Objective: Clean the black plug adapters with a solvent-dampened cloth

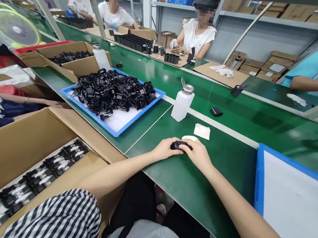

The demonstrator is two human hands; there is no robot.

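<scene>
Both my hands rest on the green table just in front of me, closed together around a small black plastic part. My left hand grips its left side and my right hand covers its right side. A pale cloth pokes out from behind my right hand. Beyond my hands stands a white dispenser bottle with a metal cap, and a folded white wipe lies beside it. A blue tray heaped with several black parts sits to the left.
A cardboard box with rows of black parts is at my lower left. A blue tray with a white liner lies at right. One black part lies on the belt. Other people work across the green conveyor; a fan stands at far left.
</scene>
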